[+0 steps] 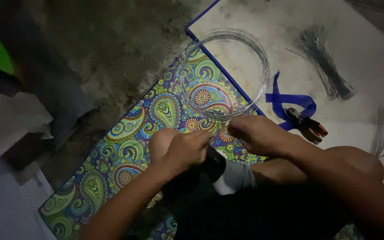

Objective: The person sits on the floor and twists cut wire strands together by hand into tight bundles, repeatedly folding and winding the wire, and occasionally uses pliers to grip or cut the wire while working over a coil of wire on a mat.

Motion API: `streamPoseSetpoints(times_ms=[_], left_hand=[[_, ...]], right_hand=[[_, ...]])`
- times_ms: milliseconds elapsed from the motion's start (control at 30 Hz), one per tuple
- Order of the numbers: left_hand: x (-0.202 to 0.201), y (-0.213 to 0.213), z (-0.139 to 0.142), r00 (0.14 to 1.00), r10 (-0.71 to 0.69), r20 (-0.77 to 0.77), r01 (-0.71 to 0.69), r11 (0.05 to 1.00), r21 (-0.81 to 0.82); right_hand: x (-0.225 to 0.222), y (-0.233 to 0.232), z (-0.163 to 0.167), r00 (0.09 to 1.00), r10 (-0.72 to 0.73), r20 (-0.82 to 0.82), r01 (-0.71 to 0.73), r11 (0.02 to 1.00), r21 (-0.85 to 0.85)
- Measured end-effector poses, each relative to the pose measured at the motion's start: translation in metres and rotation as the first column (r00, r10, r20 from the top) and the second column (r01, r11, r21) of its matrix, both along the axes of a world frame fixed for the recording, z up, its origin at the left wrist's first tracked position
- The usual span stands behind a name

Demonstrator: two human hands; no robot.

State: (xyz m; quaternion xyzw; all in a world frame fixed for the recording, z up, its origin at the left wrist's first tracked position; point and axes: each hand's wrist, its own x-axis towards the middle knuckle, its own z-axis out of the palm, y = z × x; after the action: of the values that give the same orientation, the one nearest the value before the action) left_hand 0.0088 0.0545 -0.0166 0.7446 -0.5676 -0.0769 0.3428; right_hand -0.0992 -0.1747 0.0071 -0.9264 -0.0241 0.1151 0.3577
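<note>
Both hands low on the paisley mat (pixel 125 133): left hand (pixel 185 151) clenched, contents unclear; right hand (pixel 254 133) pinching the near rim of the wire coil (pixel 223 73) at the mat's far edge. Beyond, on white sheet (pixel 370 58): blue ribbon (pixel 290 102), pliers (pixel 307 124), cut wire bundle (pixel 323 62).

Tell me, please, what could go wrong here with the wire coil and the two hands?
1. The wire coil is loose and springy; its free end near the right hand might whip back or prick a finger.
2. The scene is dim, so the thin wire is hard to see where the left hand works.
3. The pliers and cut wires lie close to the bare knee, which might get scratched.
</note>
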Motion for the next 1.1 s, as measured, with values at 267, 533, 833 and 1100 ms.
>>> streamPoseSetpoints(times_ms=[267, 533, 833, 1100], left_hand=[[-0.016, -0.030, 0.011, 0.952, 0.146, -0.268, -0.128, 0.988, 0.083], [-0.014, -0.032, 0.017, 0.725, 0.204, -0.658, -0.103, 0.977, 0.189], [-0.023, -0.034, 0.018, 0.862, 0.203, -0.464, -0.122, 0.972, 0.200], [-0.023, -0.034, 0.022, 0.843, 0.190, -0.504, -0.098, 0.974, 0.203]], right_hand=[[-0.001, -0.002, 0.007, 0.988, -0.146, 0.042, 0.139, 0.982, 0.127], [-0.008, -0.009, 0.005, 0.975, -0.133, 0.178, 0.094, 0.973, 0.212], [-0.007, -0.008, 0.004, 0.997, -0.046, 0.065, 0.042, 0.997, 0.064], [-0.009, -0.020, 0.010, 0.964, -0.017, 0.266, -0.023, 0.989, 0.144]])
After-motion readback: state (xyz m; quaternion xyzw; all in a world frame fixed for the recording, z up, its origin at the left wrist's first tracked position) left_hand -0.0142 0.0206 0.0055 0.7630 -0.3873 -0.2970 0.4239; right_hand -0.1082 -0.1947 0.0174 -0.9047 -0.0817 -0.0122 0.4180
